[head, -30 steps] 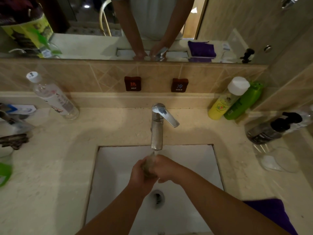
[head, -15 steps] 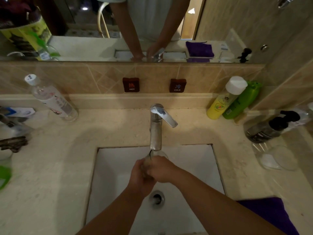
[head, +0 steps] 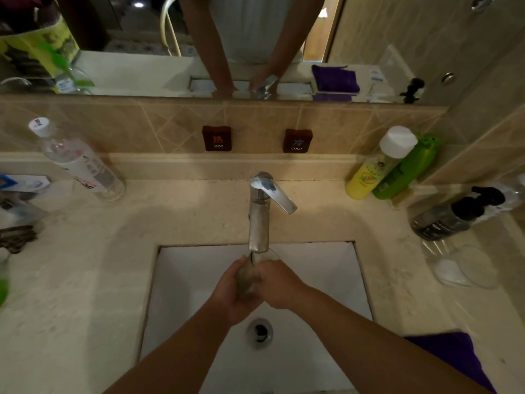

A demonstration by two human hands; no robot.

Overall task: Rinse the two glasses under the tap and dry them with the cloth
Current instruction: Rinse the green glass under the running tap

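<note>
A: Where is the glass (head: 257, 268) right now?

B: Directly under the spout of the tap (head: 259, 220), over the sink (head: 326, 268). Its rim shows just below the spout; the rest is hidden between the two hands.

A: And how do the hands sit on it?

B: The left hand (head: 231, 291) is curled round the body of the glass from the left side. The right hand (head: 279, 282) is wrapped on it from the right, fingers bent against the glass. Both are clamped on the one glass, touching each other.

A: So how far along is the job?

B: Early, I'd judge. This glass is at the rinsing step, and I can't make out the water stream clearly. Nothing is dried yet, as far as I can see: the purple cloth (head: 451, 356) lies on the surface at the right, near the sink's front corner, and no hand is on it.

A: The second glass?

B: It stands on the surface (head: 85, 280) to the right of the sink (head: 468, 268), clear and well apart from the hands, just in front of a dark pump bottle (head: 454, 216). I'd say it's waiting for its rinse.

A: So what's left?

B: Finishing this rinse, rinsing the other glass, and drying both with the cloth.
</note>
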